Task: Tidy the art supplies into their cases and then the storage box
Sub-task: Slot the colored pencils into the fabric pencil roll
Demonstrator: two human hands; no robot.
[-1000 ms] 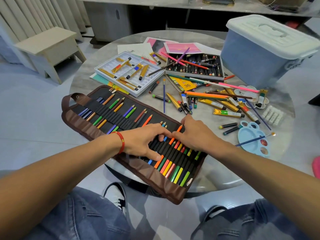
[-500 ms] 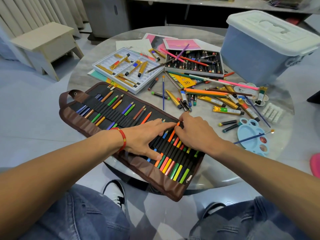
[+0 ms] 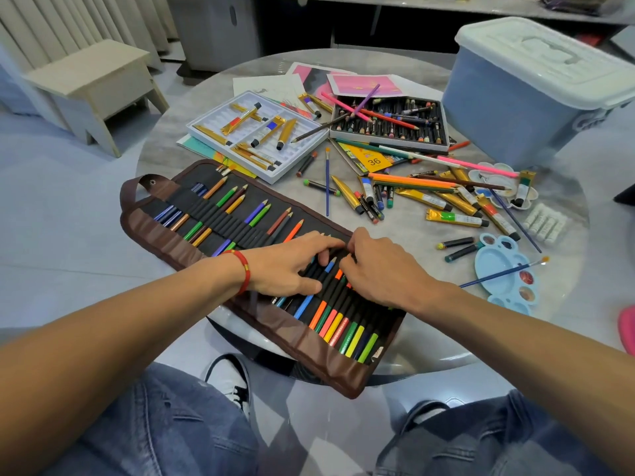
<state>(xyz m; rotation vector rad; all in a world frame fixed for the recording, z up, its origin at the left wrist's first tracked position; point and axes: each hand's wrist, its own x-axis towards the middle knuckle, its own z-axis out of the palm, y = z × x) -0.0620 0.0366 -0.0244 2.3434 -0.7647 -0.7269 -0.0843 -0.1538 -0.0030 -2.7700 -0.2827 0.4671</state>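
Head view: both hands sit mid-frame on the brown roll-up pencil case (image 3: 192, 242). Left hand (image 3: 292, 266) lies with fingers spread flat; right hand (image 3: 381, 269) curls its fingers, pinching an orange pencil (image 3: 338, 274).

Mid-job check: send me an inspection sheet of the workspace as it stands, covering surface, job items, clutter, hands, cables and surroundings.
Surface: round grey table, heavily covered.
Job's things: brown pencil roll lies unrolled at the near edge, many slots filled; white paint tray holds a few gold tubes; crayon box is open and mostly full; blue storage box has its lid on.
Clutter: loose paint tubes, pencils and brushes right of centre; blue palette with a brush across it; papers at the far side.
Hands: left hand and right hand both rest on the roll, fingers at a pencil; exact grip unclear.
Cables: nothing seen.
Surroundings: wooden stool at left; grey floor.
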